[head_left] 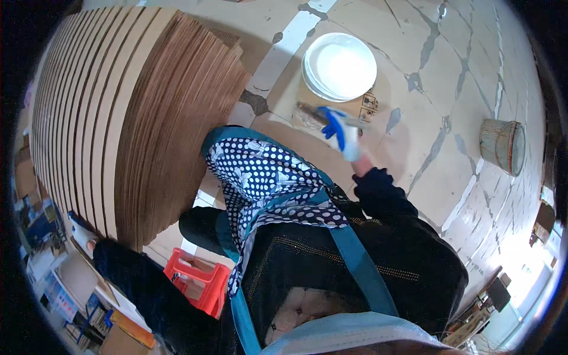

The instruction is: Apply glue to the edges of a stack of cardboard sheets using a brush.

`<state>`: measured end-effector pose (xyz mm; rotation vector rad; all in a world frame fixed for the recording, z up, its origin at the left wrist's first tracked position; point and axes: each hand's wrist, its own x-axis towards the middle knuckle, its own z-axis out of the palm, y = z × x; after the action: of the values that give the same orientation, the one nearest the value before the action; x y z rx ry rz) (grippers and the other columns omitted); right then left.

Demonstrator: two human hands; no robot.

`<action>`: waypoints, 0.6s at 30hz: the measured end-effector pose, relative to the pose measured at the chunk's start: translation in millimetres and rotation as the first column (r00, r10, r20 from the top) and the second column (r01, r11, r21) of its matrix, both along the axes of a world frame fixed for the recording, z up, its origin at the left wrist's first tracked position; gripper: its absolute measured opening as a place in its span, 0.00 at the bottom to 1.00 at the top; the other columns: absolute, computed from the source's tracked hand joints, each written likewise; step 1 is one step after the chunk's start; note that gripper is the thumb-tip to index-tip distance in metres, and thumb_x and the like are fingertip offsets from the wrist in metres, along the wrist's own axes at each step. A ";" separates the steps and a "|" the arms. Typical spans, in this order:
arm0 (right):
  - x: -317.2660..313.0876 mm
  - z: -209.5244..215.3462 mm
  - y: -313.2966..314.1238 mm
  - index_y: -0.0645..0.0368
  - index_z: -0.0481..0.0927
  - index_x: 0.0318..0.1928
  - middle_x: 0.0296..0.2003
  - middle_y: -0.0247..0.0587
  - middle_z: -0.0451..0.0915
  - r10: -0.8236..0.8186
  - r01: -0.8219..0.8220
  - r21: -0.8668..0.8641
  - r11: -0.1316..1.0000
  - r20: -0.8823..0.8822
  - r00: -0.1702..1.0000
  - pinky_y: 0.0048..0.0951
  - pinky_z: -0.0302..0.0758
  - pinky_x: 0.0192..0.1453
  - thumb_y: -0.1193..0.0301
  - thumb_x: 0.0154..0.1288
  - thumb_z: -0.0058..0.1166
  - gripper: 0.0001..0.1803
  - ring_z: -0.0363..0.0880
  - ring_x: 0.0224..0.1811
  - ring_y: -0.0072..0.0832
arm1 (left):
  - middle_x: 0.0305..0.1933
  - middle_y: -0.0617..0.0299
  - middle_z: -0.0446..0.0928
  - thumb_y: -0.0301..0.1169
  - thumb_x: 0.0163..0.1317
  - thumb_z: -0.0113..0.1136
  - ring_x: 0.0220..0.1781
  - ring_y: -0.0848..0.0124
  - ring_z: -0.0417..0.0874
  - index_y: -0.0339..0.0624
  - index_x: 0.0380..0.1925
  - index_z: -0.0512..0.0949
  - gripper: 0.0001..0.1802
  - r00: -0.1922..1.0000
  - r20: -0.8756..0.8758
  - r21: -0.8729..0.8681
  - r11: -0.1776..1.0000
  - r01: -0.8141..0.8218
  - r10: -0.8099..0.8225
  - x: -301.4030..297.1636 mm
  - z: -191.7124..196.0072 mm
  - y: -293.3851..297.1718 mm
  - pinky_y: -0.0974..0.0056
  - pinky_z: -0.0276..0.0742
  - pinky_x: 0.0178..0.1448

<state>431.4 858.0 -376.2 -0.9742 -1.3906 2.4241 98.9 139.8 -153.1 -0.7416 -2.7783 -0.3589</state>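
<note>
My right hand (338, 131), in a blue and white work glove, is closed around a brush (313, 112) with dark bristles, slightly smeared by motion. Just beyond it stands a round white bucket (341, 66) with white contents, on a piece of printed cardboard (368, 105). My left hand (81, 228), also gloved, lies at the near end of a tall stack of cardboard sheets (171, 112). Its fingers are mostly hidden, so their grip does not show. The sheets' pale faces are staggered in a row of strips at the left.
A red plastic stool (195, 278) stands between the stack and my body. Farther right on the marble-patterned floor (408, 148) is a dirty, pale green bucket (502, 147). Boxes and shelving crowd the lower left rim. My polka-dot apron (260, 171) covers my lap.
</note>
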 end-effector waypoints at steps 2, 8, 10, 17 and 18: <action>1.8 35.7 34.1 0.63 0.75 0.47 0.29 0.41 0.78 -0.025 0.035 0.204 0.978 -0.054 0.998 0.20 0.70 0.19 0.66 0.64 0.49 0.16 0.75 0.20 0.22 | 0.64 0.56 0.54 0.46 0.66 0.38 0.66 0.59 0.55 0.40 0.61 0.56 0.29 0.948 0.000 -0.035 0.947 0.319 -0.319 -9.6 -6.3 -23.7 0.51 0.48 0.66; -59.3 38.0 116.4 0.60 0.79 0.40 0.18 0.33 0.74 -0.284 0.211 0.450 0.868 0.101 0.953 0.15 0.64 0.16 0.63 0.60 0.54 0.14 0.70 0.15 0.16 | 0.71 0.58 0.48 0.42 0.68 0.36 0.71 0.60 0.49 0.41 0.66 0.51 0.29 0.771 -0.021 -0.104 0.769 0.631 -0.636 -28.2 -3.9 -41.0 0.52 0.43 0.70; -74.3 22.0 126.4 0.58 0.80 0.38 0.15 0.30 0.72 -0.308 0.142 0.514 0.846 0.254 0.917 0.15 0.61 0.15 0.60 0.58 0.57 0.14 0.67 0.13 0.14 | 0.70 0.58 0.49 0.43 0.68 0.36 0.70 0.60 0.50 0.41 0.66 0.52 0.30 0.818 -0.023 -0.073 0.817 0.571 -0.574 -24.1 -5.7 -29.5 0.52 0.43 0.70; -96.5 -40.9 141.3 0.54 0.81 0.35 0.15 0.25 0.71 -0.004 -0.197 0.577 0.793 0.327 0.945 0.15 0.58 0.14 0.62 0.56 0.59 0.10 0.65 0.12 0.13 | 0.68 0.57 0.53 0.46 0.67 0.37 0.68 0.61 0.55 0.40 0.64 0.55 0.30 0.993 0.024 0.052 0.992 0.118 -0.120 -14.2 14.5 -2.9 0.54 0.48 0.68; -98.7 -44.9 140.1 0.54 0.81 0.35 0.15 0.25 0.71 0.002 -0.200 0.576 0.793 0.325 0.946 0.15 0.58 0.14 0.62 0.56 0.59 0.10 0.65 0.12 0.13 | 0.68 0.57 0.54 0.46 0.67 0.38 0.67 0.61 0.56 0.40 0.64 0.55 0.30 0.998 0.034 0.066 0.997 0.047 -0.049 -12.8 20.6 1.3 0.55 0.49 0.68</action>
<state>332.7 998.1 -421.1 -1.1389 -2.1869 1.7051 86.1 141.1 -132.6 -0.7947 -2.7713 -0.4746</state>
